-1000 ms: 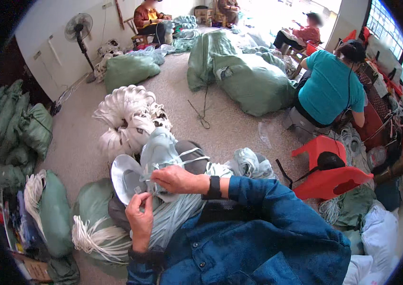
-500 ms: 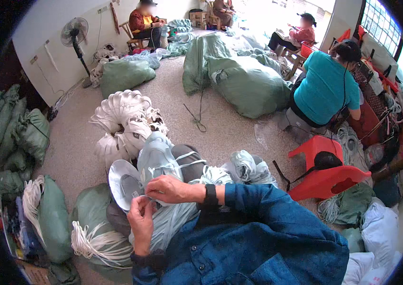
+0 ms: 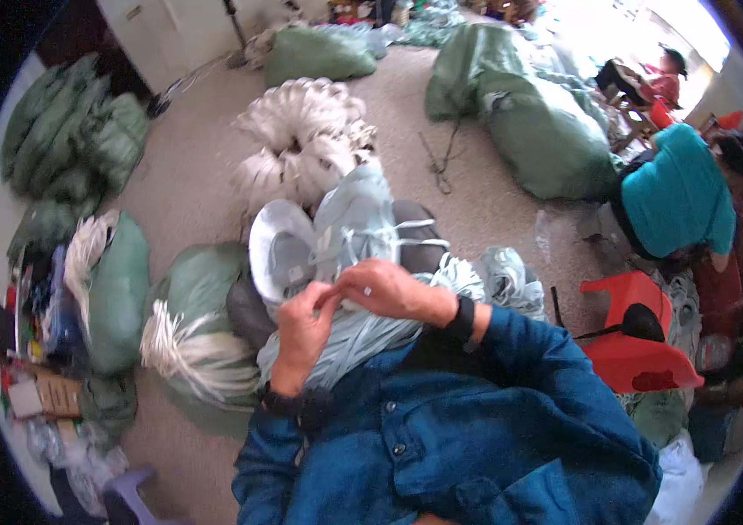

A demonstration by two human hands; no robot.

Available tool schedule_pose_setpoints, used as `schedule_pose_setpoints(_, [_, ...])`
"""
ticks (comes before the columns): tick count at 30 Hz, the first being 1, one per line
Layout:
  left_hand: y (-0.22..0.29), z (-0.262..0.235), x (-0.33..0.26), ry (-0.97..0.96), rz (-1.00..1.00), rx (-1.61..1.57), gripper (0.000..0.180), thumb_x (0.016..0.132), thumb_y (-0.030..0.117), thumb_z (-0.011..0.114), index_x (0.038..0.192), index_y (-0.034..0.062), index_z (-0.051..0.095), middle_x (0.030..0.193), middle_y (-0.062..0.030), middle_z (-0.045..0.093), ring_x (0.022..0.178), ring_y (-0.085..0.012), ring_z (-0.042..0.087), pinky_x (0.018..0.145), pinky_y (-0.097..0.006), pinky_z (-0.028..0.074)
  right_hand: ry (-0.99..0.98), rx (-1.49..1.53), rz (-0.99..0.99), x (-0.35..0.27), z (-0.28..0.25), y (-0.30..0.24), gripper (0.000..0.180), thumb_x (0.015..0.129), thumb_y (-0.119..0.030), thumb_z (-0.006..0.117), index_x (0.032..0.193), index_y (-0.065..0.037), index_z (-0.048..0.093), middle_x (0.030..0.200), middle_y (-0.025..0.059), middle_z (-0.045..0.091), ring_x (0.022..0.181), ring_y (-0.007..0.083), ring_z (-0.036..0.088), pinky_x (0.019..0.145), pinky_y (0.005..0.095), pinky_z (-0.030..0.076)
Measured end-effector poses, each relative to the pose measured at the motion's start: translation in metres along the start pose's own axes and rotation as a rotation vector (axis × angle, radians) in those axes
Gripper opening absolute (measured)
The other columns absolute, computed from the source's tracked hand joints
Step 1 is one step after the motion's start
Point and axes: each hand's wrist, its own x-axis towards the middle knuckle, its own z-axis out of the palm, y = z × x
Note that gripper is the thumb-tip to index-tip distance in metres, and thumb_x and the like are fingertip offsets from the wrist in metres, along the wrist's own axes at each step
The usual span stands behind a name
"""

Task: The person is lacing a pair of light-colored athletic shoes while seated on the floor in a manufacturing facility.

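My left hand [image 3: 304, 337] and my right hand [image 3: 386, 290] meet in front of my chest, both closed in a pinch with fingertips together. What they pinch is too small to make out; a tiny pale spot shows at the right fingers. Just beyond them lies a pale grey-blue shoe upper [image 3: 356, 219] with white laces across it. Left of it, another shoe upper [image 3: 268, 241] shows its white lining. Under my hands spreads a thick bundle of pale blue laces [image 3: 350, 343]. More bunched laces [image 3: 457, 278] lie past my right wrist.
Rows of cream shoe uppers [image 3: 301, 114] lie ahead on the floor. White laces [image 3: 181, 346] drape over a green sack [image 3: 201, 271] at left. Large green sacks [image 3: 546, 131] stand farther off. To the right are a red stool [image 3: 621, 350] and a co-worker in teal [image 3: 682, 192].
The view has tipped downward and swung left, so the surroundings sit higher and farther right. Both hands stay pinched together, the right one turned so its back shows more.
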Motion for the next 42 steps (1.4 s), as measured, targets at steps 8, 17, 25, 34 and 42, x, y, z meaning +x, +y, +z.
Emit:
schedule_pose_setpoints(8, [-0.001, 0.007, -0.002, 0.037, -0.068, -0.228, 0.011, 0.095, 0.003, 0.059, 0.102, -0.0005, 0.066, 0.085, -0.0149, 0.072, 0.081, -0.0232, 0.073, 0.069, -0.032, 0.055, 0.099, 0.027, 0.023, 0.003, -0.010, -0.013, 0.010, 0.090, -0.011, 0.062, 0.090, -0.002, 0.065, 0.081, 0.0186, 0.068, 0.077, 0.0398, 0.065, 0.068, 0.0452, 0.051])
schedule_pose_setpoints(17, [0.004, 0.013, 0.006, 0.149, 0.039, -0.196, 0.012, 0.094, 0.004, 0.061, 0.105, 0.0014, 0.066, 0.085, -0.0142, 0.071, 0.075, -0.0252, 0.071, 0.066, -0.033, 0.054, 0.076, -0.036, -0.003, 0.002, -0.018, -0.015, 0.012, 0.092, -0.008, 0.063, 0.100, 0.000, 0.066, 0.086, 0.0159, 0.069, 0.083, 0.0301, 0.068, 0.074, 0.0368, 0.052])
schedule_pose_setpoints(25, [-0.032, 0.059, 0.009, 0.195, 0.126, 0.151, 0.029, 0.077, 0.012, 0.076, 0.098, 0.0048, 0.059, 0.101, -0.0132, 0.056, 0.099, -0.0344, 0.054, 0.085, -0.043, 0.045, 0.287, 0.479, 0.262, 0.015, -0.073, -0.012, 0.015, 0.102, -0.012, 0.052, 0.102, 0.000, 0.061, 0.091, 0.0043, 0.067, 0.090, 0.0117, 0.061, 0.087, 0.0270, 0.047])
schedule_pose_setpoints(34, [-0.056, 0.072, 0.036, 0.243, 0.086, 0.186, 0.022, 0.077, 0.007, 0.073, 0.091, 0.0068, 0.055, 0.092, -0.0118, 0.054, 0.091, -0.0338, 0.056, 0.079, -0.044, 0.046, 0.114, 0.356, 0.319, -0.001, -0.060, -0.018, 0.014, 0.100, -0.010, 0.056, 0.101, 0.001, 0.065, 0.082, 0.0021, 0.064, 0.076, 0.0090, 0.059, 0.073, 0.0244, 0.048])
schedule_pose_setpoints(42, [-0.058, 0.071, 0.021, 0.262, 0.064, 0.215, 0.015, 0.080, 0.004, 0.068, 0.087, 0.0044, 0.055, 0.088, -0.0140, 0.056, 0.087, -0.0367, 0.057, 0.073, -0.047, 0.047, 0.241, 0.427, -0.223, -0.002, -0.138, -0.141, 0.020, 0.101, -0.013, 0.051, 0.095, 0.003, 0.060, 0.074, 0.0047, 0.060, 0.069, 0.0131, 0.057, 0.089, 0.0346, 0.050])
